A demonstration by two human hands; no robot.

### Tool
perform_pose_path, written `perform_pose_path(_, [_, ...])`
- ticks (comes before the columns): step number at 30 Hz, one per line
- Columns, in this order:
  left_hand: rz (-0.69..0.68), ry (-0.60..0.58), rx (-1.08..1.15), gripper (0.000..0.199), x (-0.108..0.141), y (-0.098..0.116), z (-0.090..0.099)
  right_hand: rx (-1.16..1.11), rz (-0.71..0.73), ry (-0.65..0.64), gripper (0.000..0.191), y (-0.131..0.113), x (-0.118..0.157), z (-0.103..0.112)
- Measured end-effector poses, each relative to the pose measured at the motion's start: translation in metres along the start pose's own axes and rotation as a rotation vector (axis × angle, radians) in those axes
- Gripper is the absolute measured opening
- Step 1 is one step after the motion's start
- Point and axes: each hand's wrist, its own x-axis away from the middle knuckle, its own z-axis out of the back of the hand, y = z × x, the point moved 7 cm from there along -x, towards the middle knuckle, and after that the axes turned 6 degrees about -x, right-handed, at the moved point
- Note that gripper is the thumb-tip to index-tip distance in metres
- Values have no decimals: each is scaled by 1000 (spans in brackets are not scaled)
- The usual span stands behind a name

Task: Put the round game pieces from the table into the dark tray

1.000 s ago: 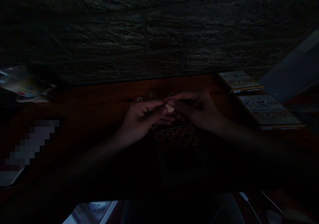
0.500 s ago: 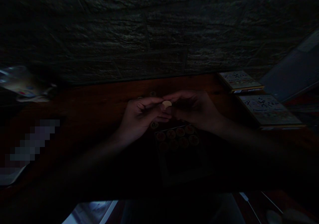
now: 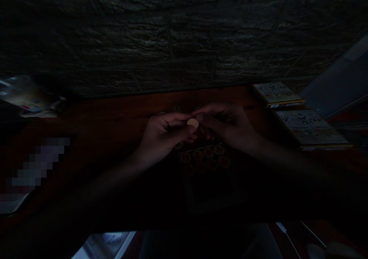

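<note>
Head view, dim throughout: I have both grips raised over the surface (image 3: pixel 120 117), almost meeting at the middle. My left grip (image 3: pixel 158 134) is nearly closed, thumb and forefinger pinching a disc (image 3: pixel 193 123) from its left side, the thumb lying over the lower edge. My right grip (image 3: pixel 231 128) is closed about as far, its thumb and forefinger tips pinching the same disc at its upper right edge. The remaining fingers of both curl below, partly lost in shadow.

The disc sits between the two sets of fingertips, above the surface and just beyond the tray. It is small, round and pale, the brightest thing between my grips, and the face turned to me looks plain.

Nearer me lies the tray (image 3: pixel 185 197), dark and roughly rectangular. At its far end I count eight pieces (image 3: pixel 208 152) in two rows of four, pale with reddish marks; the nearer row is faint. I cannot make out the tray's near part well. A loose piece (image 3: pixel 179 145) with a dark mark shows just under the left grip, near the tray's corner. Two boxes (image 3: pixel 312 126) lie to the right.
</note>
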Motion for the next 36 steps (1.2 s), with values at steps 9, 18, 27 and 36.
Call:
perform_pose_path(9, [97,-31,229,14,-3,0,-6,153,164,-48,34,-4,3,-2])
perform_pose_path(18, [107,-78,339,17,1,-3,-11,429,416,-78,37,-22,8,-2])
perform_pose_path(27, [127,-120,347,20,2,-5,-15,501,442,-102,35,-24,10,-6])
perform_pose_path(36, [111,-117,384,11,0,-1,-12,498,457,-88,31,-25,9,-5])
